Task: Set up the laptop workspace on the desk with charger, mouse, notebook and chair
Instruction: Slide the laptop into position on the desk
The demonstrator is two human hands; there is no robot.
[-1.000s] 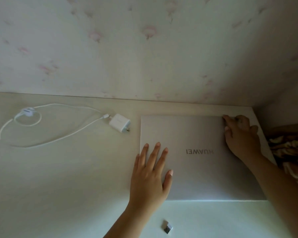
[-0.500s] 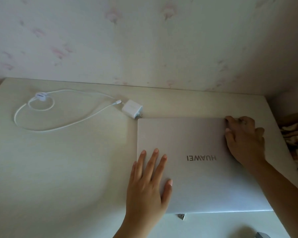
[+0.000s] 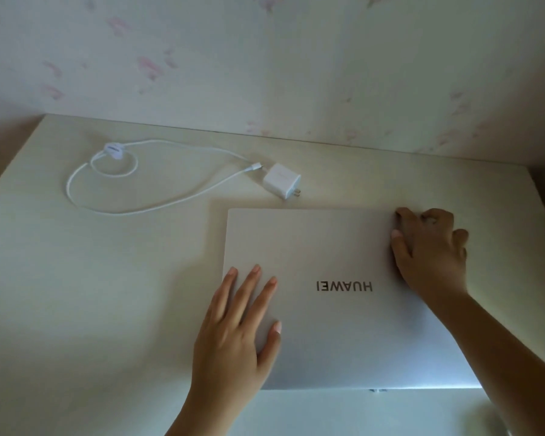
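Closed laptop (image 3: 334,297) flat on the worktop (image 3: 107,278), toward its right half, lid logo upside down to the camera. Left hand (image 3: 233,338) pressed flat on the lid's near left part, fingers (image 3: 252,284) straight and slightly spread. Right hand (image 3: 428,253) at the far right corner, fingers curled over the back edge. Charger (image 3: 282,180) just beyond the laptop's far edge, not touching; cable (image 3: 107,196) looped to the left. Wide bare worktop left of the laptop; wall (image 3: 296,58) along the back edge.
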